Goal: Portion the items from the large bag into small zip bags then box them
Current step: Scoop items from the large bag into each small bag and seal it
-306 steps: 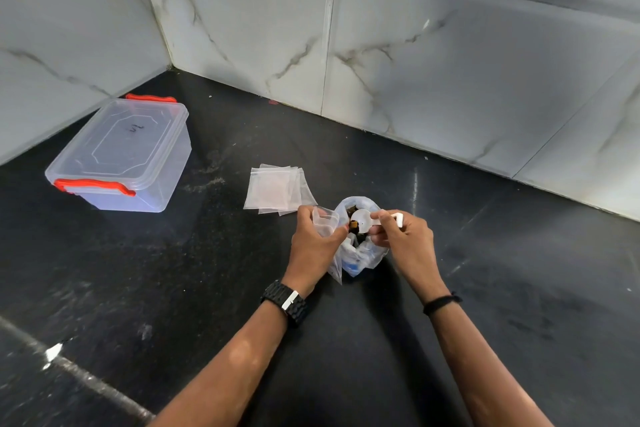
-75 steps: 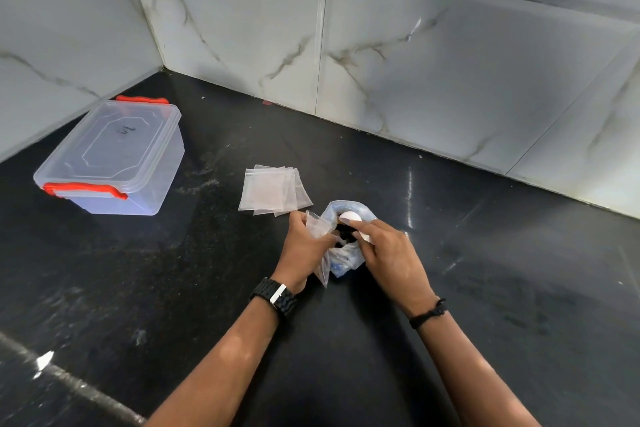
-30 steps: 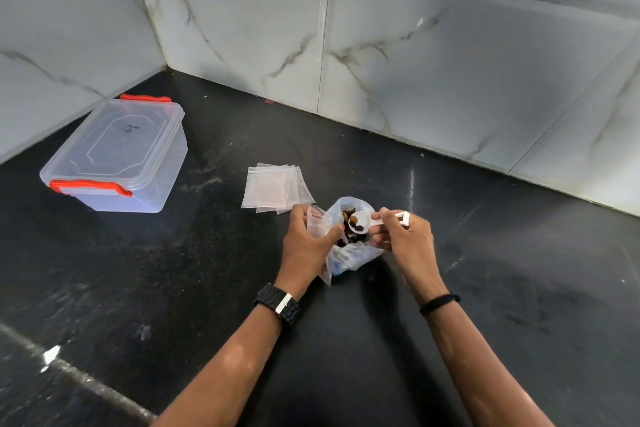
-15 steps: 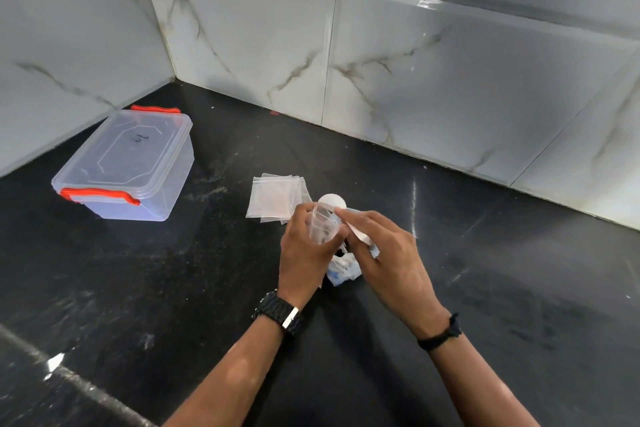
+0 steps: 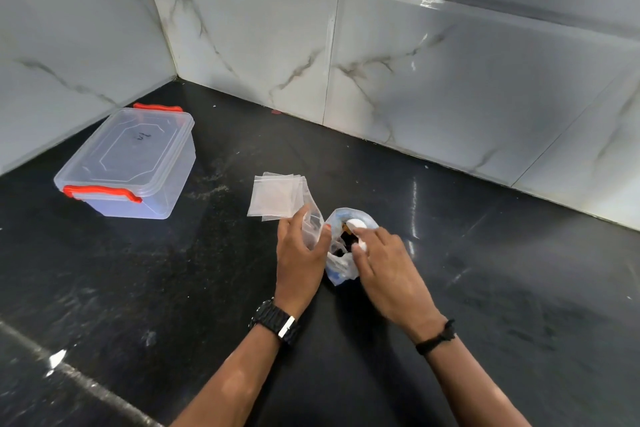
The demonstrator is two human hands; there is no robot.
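The large clear bag (image 5: pixel 341 270) stands open on the black counter, with dark brown items inside. My left hand (image 5: pixel 299 253) grips a small zip bag (image 5: pixel 311 227) upright just left of it. My right hand (image 5: pixel 381 260) reaches over the large bag's mouth and holds a white scoop (image 5: pixel 356 226) whose bowl dips into the bag. A stack of several empty small zip bags (image 5: pixel 275 198) lies flat behind my left hand. The clear plastic box (image 5: pixel 128 163) with red latches sits at the left, its lid on.
Marble-tiled walls (image 5: pixel 415 62) meet in a corner behind the counter (image 5: pixel 519 288). The box stands close to the left wall. A pale seam (image 5: pixel 69 374) crosses the counter at the lower left.
My right hand has brought the scoop away from the small zip bag and back down into the large bag. My left hand still holds the small bag upright.
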